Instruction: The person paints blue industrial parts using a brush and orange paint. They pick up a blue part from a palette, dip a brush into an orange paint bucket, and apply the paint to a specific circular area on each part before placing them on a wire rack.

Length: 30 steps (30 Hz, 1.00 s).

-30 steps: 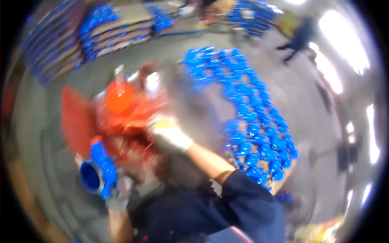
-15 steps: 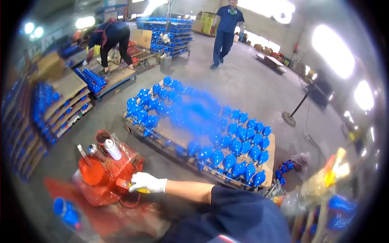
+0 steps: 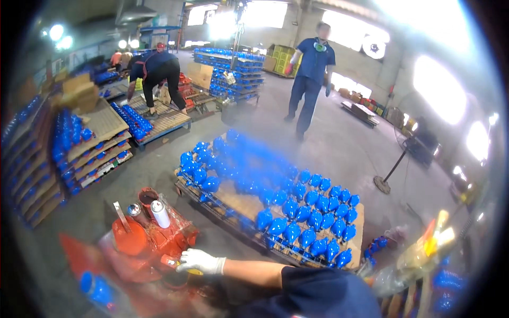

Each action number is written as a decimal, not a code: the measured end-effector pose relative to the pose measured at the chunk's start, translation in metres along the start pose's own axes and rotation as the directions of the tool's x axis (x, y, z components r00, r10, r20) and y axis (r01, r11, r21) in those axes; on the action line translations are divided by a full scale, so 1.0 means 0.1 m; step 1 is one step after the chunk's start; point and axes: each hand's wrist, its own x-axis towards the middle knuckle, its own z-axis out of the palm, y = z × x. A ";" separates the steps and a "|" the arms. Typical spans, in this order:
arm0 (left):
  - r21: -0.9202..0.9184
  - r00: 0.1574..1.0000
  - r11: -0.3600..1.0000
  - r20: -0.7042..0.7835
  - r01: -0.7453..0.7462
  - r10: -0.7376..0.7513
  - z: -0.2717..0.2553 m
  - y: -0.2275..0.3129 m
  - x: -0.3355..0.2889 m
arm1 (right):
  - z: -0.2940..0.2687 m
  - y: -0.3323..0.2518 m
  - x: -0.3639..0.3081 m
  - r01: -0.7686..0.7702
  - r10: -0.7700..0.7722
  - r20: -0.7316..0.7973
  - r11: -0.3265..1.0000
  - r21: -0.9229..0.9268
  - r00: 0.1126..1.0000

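The right hand (image 3: 200, 262), in a white glove, is closed round a tool (image 3: 192, 272) with a yellow handle and a reddish end, which points left, toward the red-smeared counter (image 3: 180, 231). The left hand cannot be made out, so how far open it is, and whether it has hold of anything, cannot be told. A blurred blue part (image 3: 95, 289) shows near the lower left edge, in front of a red board (image 3: 74, 255).

The counter carries a red pot (image 3: 130, 239) with a flat stick (image 3: 121, 216) leaning up out of it. Just beside the pot stand a silver-topped can (image 3: 134, 210), a white can (image 3: 160, 214) and a reddish-brown cup (image 3: 148, 195).

Beyond the right arm, rows of glossy blue pieces (image 3: 302, 213) sit on a cardboard-topped rack (image 3: 231, 192); a blue blur hides some of those in the middle. A wrapped bundle (image 3: 411, 259) with orange and yellow bits is at the right, and a black fan (image 3: 419, 146) on a pole stands farther back.

At the left are stacked boards (image 3: 103, 130) bearing more blue pieces. One co-worker (image 3: 159, 71) bends over a low pallet (image 3: 169, 117); another (image 3: 313, 71) stands upright past the rack.
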 end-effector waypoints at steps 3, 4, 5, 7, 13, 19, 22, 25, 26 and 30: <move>0.010 1.000 1.000 0.004 0.007 -0.007 0.06 -0.02 -0.05 | 0.03 0.02 0.02 -0.015 0.015 0.034 1.000 -0.005 0.999; 0.007 1.000 1.000 0.004 0.014 -0.014 0.08 -0.06 -0.08 | 0.03 0.04 0.01 -0.024 0.023 0.041 1.000 0.008 0.999; -0.001 1.000 1.000 0.001 0.025 -0.025 0.09 -0.08 -0.12 | 0.03 0.05 0.00 -0.016 0.016 0.029 1.000 0.008 0.999; -0.020 0.999 0.999 0.003 0.041 -0.041 0.09 -0.18 -0.17 | 0.02 0.09 -0.01 -0.020 0.020 0.029 1.000 0.001 0.999; 0.028 0.999 0.999 -0.019 0.045 -0.045 0.02 -0.17 -0.22 | -0.02 0.03 -0.04 -0.028 0.029 -0.050 1.000 0.011 0.998; 0.109 0.995 0.989 -0.005 0.104 -0.104 -0.19 0.01 -0.13 | -0.05 0.02 0.01 -0.014 0.016 -0.037 0.999 0.052 0.999; -0.031 0.988 0.993 0.112 0.113 -0.109 -0.55 0.29 0.04 | -0.03 0.01 0.05 -0.013 0.013 -0.011 0.998 0.067 1.000; 0.235 0.999 0.972 -0.038 -0.023 0.032 -0.13 -0.10 -0.12 | -0.04 0.03 -0.01 -0.034 0.033 0.009 0.998 0.055 0.999; 0.231 0.999 0.973 -0.031 -0.028 0.036 -0.22 -0.03 -0.06 | -0.03 0.02 0.00 -0.040 0.039 0.021 0.998 0.048 0.999; -0.071 0.999 0.997 -0.023 0.036 -0.038 -0.40 0.25 0.00 | -0.04 -0.01 0.05 -0.036 0.036 0.004 0.998 0.051 0.999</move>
